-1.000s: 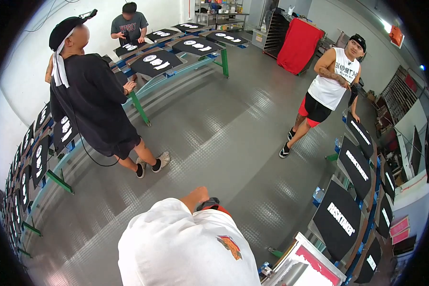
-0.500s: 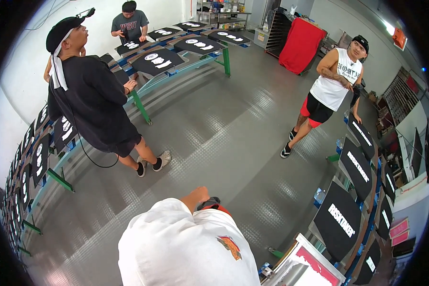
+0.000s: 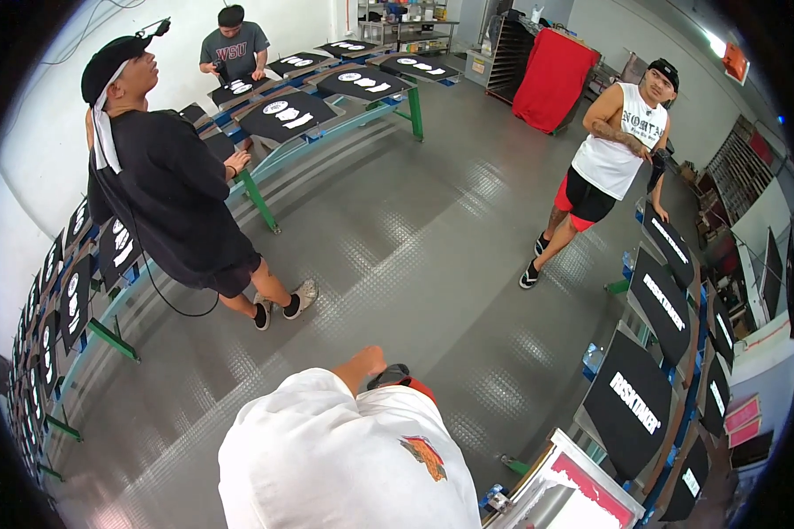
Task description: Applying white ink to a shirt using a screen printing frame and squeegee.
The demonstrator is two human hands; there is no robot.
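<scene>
From the white sleeve of my shirt (image 3: 326,450), my left arm reaches forward, with my left hand (image 3: 372,358) seen only as a small rounded shape; its fingers are hidden. Close beside it shows a dark grey and red thing (image 3: 401,379), too covered by my shirt to make out. My right hand is out of view. Low on the right, nearest to my body, lies a framed printing screen (image 3: 582,480) with pink and white areas. Beyond it, black fabric pieces with white lettering, such as the black fabric (image 3: 628,410), lie flat on boards along a table.
A person in black (image 3: 163,194) stands at left, one hand on a table (image 3: 304,141) bearing black printed fabrics. Behind, a person in grey (image 3: 238,53) bends over it. A person in a white sleeveless top (image 3: 617,141) leans on the right table. A red cloth (image 3: 551,79) covers something behind.
The view has shifted slightly. The people, the tables and my left arm keep nearly the same places, and I see nothing taken up or let go.
</scene>
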